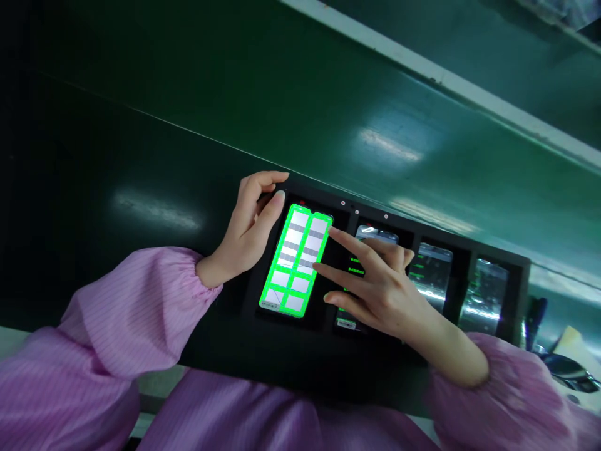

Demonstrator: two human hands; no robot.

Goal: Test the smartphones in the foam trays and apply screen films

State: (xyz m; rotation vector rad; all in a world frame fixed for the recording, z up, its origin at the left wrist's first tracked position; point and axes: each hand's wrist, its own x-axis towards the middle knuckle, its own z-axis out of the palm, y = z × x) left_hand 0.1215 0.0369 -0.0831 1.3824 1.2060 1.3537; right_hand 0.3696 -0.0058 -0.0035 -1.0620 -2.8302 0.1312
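Note:
A phone (297, 262) with a lit screen of green lines and white blocks lies in the leftmost recess of a black tray (291, 351). My left hand (248, 228) rests at the tray's upper left corner, fingers apart, holding nothing. My right hand (382, 282) is spread, with two fingertips at the right edge of the lit phone's screen. Beneath that hand, a second phone (346, 321) showing green text is partly hidden. Farther right in the tray lie a third phone (431, 269) and a fourth phone (486, 291), both with dark screens.
The tray lies on a dark green work surface (154, 188). Above it runs a pale ledge (422, 78). At the lower right are a dark glossy object (568, 369) and something pale yellow (570, 344).

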